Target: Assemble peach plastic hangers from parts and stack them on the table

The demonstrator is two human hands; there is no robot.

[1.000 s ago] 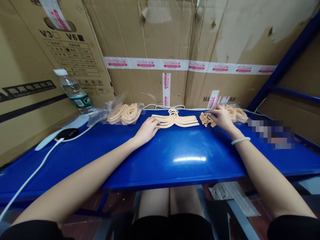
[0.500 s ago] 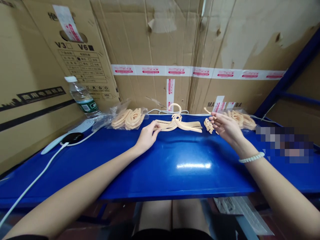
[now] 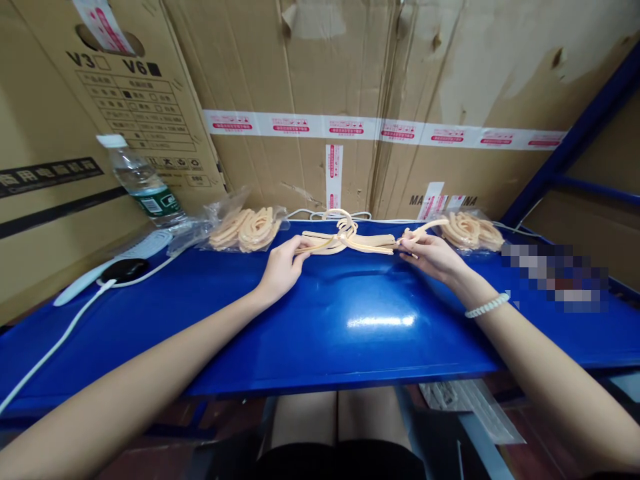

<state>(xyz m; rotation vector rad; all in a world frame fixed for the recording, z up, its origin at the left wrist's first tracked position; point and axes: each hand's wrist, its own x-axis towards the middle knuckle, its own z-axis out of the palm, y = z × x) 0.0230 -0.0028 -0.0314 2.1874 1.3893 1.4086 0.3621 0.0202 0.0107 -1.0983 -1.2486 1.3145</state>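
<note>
Several peach-coloured hangers (image 3: 367,245) lie bunched on the blue table, their hooks toward the cardboard at the back. My left hand (image 3: 283,263) pinches the left arm of the front hanger between thumb and fingers. At the right tip of that hanger is my right hand (image 3: 434,255), fingers closed on a slim curved peach piece (image 3: 429,227) that sticks out to the right. Whether this piece touches the hanger tip is hard to tell. Small loose peach pieces behind my right hand are mostly hidden by it.
Clear bags of peach parts lie at left (image 3: 257,228) and right (image 3: 467,230). Further left are a water bottle (image 3: 150,187), a black oval device (image 3: 125,269) and a white cable (image 3: 65,343). Cardboard (image 3: 290,173) walls the back; a blue metal post (image 3: 565,143) stands right.
My right hand has moved left and down with the curved piece, from above the loose pieces to the hanger's right tip. My left hand keeps its grip on the hanger. The view has shifted slightly.
</note>
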